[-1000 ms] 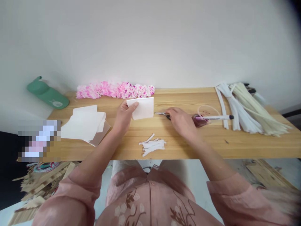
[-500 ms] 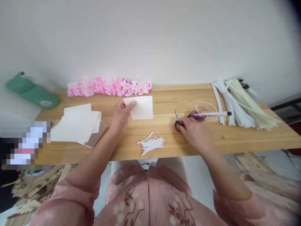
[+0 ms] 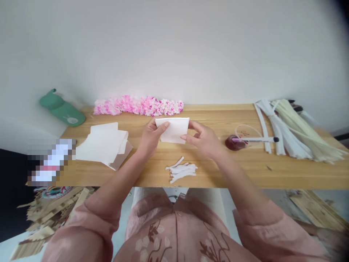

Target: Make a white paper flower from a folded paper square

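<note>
Paper sheet (image 3: 174, 129), one, pinched at center frame by both the left hand (image 3: 151, 136) and right hand (image 3: 203, 138); fingers grasping its edges. One strip pile (image 3: 182, 169) below, one marker (image 3: 255, 139) right.

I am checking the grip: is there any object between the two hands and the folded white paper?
No. The left hand and the right hand both grip the folded white paper directly, above the wooden table.

Across the upper half of the frame we see a plain white wall (image 3: 174, 47), evenly lit. Below it a pale wooden counter (image 3: 286, 171) spans the middle. At lower left we see wooden slats (image 3: 40, 218) heaped on a light floor (image 3: 8, 251).
</note>
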The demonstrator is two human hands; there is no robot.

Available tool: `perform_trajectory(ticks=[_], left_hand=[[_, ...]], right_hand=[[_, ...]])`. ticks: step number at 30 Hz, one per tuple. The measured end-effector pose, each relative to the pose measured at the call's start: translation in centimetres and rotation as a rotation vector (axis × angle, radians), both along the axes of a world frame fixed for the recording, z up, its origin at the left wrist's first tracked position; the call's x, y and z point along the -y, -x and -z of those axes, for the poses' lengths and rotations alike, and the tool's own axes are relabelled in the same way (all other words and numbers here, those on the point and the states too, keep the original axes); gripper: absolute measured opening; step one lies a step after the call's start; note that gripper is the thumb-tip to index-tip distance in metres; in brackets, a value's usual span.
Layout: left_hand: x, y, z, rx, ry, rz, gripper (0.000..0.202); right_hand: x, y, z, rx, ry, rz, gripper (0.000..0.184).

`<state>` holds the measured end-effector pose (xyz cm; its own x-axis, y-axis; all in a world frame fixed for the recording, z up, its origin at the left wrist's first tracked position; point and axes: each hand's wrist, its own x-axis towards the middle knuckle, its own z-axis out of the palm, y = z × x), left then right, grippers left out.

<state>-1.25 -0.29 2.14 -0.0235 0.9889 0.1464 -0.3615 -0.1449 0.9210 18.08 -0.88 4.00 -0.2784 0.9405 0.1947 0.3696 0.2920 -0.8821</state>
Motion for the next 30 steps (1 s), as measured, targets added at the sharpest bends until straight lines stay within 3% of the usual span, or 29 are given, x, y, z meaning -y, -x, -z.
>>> perform_trajectory(ticks=[5,9,13,18,24,30], left_hand=[[-0.1,0.2,0.6,-0.052,0.024,0.019,0.028],[-0.4,0.6,1.9,-0.071,0.115,0.127,0.042],[-0.5,0.8,3.0,-0.063,0.170,0.128,0.042],[-0.4,0.8,2.6,0.044,0.179,0.079,0.043],[-0.2,0.9,1.8,0.209,0.249,0.056,0.036],[-0.2,1.0,1.8,0.233,0.232,0.046,0.033]], right_hand=[[-1.6,-0.3,3.2,-0.132,0.178,-0.042,0.029],[-2.4,-0.5,4.7,-0.155,0.228,-0.037,0.024],[-2.4,-0.5,4.4,-0.206,0.247,-0.079,0.027],[-2.1,-1.3,4.2,-0.181,0.235,-0.073,0.039],[-1.5,-1.8,5.0,-0.227,0.199,-0.060,0.025],[-0.3,-1.3,4.0,-0.098,0.045,0.028,0.024]])
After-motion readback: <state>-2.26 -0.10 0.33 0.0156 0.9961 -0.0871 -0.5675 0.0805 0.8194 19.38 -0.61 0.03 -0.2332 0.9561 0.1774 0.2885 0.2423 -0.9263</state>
